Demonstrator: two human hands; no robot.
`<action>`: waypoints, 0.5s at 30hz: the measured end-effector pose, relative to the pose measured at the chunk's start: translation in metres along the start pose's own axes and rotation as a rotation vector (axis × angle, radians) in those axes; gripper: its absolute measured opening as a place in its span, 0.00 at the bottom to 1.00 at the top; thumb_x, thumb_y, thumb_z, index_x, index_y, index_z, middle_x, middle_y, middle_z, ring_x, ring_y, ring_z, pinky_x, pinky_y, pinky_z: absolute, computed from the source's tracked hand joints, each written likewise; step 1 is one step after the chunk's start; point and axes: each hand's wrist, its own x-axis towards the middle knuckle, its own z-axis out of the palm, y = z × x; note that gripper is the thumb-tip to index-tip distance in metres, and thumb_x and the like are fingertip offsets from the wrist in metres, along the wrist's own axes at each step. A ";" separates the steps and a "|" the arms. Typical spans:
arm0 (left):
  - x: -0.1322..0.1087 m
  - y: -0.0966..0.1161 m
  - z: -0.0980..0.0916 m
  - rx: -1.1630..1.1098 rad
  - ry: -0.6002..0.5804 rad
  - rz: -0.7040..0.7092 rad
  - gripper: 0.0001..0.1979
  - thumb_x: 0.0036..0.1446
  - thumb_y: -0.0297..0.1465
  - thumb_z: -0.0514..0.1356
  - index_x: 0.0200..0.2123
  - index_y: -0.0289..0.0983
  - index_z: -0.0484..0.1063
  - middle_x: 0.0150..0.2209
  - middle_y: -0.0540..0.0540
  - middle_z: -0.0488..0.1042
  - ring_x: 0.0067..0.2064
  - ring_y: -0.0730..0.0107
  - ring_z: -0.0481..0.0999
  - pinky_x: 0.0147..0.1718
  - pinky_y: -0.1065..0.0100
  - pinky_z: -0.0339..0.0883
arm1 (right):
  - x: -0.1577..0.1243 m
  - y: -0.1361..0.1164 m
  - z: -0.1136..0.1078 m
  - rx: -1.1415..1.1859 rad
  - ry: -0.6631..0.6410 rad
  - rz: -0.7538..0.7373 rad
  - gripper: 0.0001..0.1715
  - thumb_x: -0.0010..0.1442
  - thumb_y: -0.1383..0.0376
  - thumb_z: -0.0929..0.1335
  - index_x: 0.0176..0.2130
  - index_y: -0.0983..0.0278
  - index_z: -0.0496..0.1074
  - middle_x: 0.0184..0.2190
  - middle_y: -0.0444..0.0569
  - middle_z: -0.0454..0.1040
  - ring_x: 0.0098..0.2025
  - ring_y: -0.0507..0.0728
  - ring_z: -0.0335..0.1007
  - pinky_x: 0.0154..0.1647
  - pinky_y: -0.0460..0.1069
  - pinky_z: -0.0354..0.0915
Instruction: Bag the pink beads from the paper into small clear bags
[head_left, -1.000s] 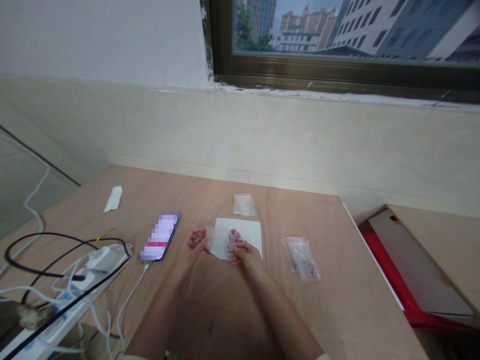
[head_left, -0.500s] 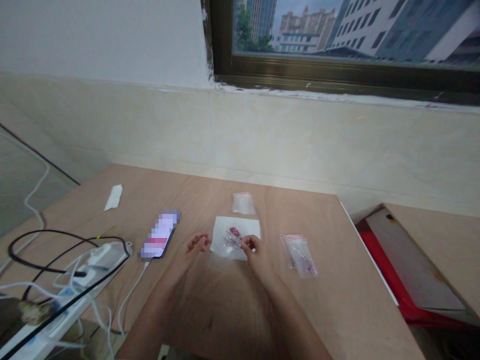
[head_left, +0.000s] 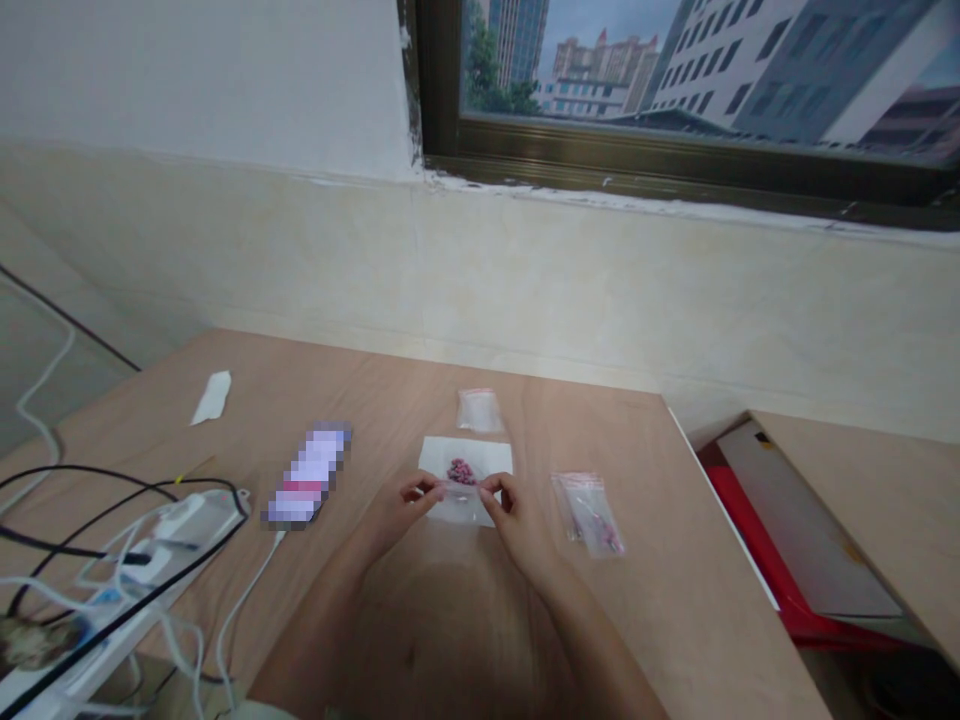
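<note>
Between my two hands is a small clear zip bag (head_left: pixel 459 503), held by its edges over a white sheet of paper (head_left: pixel 491 455). My left hand (head_left: pixel 409 503) pinches the bag's left side, and my right hand (head_left: pixel 508 505) pinches its right side. Just beyond the bag lies a small heap of dark pink pieces (head_left: pixel 460 471) on the paper; they are too small to name. Right of my right hand rest filled zip bags (head_left: pixel 592 513), overlapping, with pink pieces inside. Behind the paper sits a stack of clear zip bags (head_left: pixel 480 410).
A phone (head_left: pixel 309 475) with a blurred screen lies to the left, joined to a white cable (head_left: pixel 247 590). Farther left are a power strip (head_left: pixel 187 540) and tangled cords. A white paper scrap (head_left: pixel 212 397) is at the back left. A red-edged box (head_left: pixel 787 560) stands beyond the table's right edge.
My left hand has moved right and closed on the zip bag's left edge. The bag, earlier held by my right hand alone, is now stretched between both hands. The view has shifted slightly.
</note>
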 end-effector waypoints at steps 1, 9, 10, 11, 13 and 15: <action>-0.002 -0.001 0.000 -0.022 0.008 -0.018 0.06 0.43 0.33 0.58 0.21 0.37 0.71 0.21 0.52 0.70 0.24 0.74 0.68 0.24 0.76 0.59 | -0.001 0.002 0.002 0.029 -0.008 0.032 0.07 0.47 0.62 0.63 0.24 0.64 0.67 0.21 0.44 0.66 0.26 0.52 0.59 0.27 0.45 0.54; -0.007 0.001 -0.003 -0.119 -0.027 -0.092 0.06 0.40 0.32 0.60 0.19 0.36 0.72 0.20 0.51 0.71 0.26 0.72 0.68 0.26 0.74 0.59 | -0.003 0.008 0.006 0.287 -0.042 0.178 0.09 0.43 0.62 0.66 0.18 0.64 0.65 0.17 0.41 0.62 0.22 0.49 0.55 0.24 0.44 0.52; -0.006 0.002 -0.003 -0.110 -0.023 -0.091 0.06 0.40 0.32 0.60 0.18 0.36 0.72 0.20 0.51 0.71 0.26 0.72 0.68 0.27 0.74 0.59 | -0.002 0.008 0.005 0.301 -0.049 0.188 0.09 0.42 0.62 0.67 0.18 0.64 0.65 0.16 0.41 0.61 0.21 0.49 0.55 0.24 0.44 0.51; -0.005 0.002 -0.003 -0.101 -0.017 -0.086 0.06 0.41 0.32 0.60 0.19 0.36 0.72 0.20 0.52 0.71 0.26 0.72 0.68 0.27 0.74 0.59 | -0.001 0.007 0.004 0.308 -0.055 0.184 0.09 0.42 0.61 0.67 0.18 0.65 0.65 0.16 0.41 0.61 0.22 0.49 0.55 0.24 0.44 0.51; -0.003 0.003 -0.002 -0.084 -0.003 -0.069 0.07 0.41 0.33 0.59 0.19 0.36 0.72 0.20 0.52 0.71 0.27 0.72 0.69 0.28 0.73 0.60 | 0.002 0.008 0.003 0.316 -0.072 0.147 0.10 0.44 0.60 0.66 0.20 0.65 0.66 0.19 0.41 0.63 0.24 0.50 0.56 0.26 0.44 0.52; 0.000 0.002 -0.001 -0.062 0.008 -0.051 0.08 0.42 0.35 0.58 0.20 0.35 0.71 0.21 0.52 0.70 0.27 0.72 0.68 0.29 0.73 0.60 | 0.003 0.009 0.004 0.329 -0.099 0.113 0.12 0.46 0.58 0.65 0.23 0.65 0.67 0.22 0.43 0.65 0.26 0.51 0.59 0.28 0.45 0.54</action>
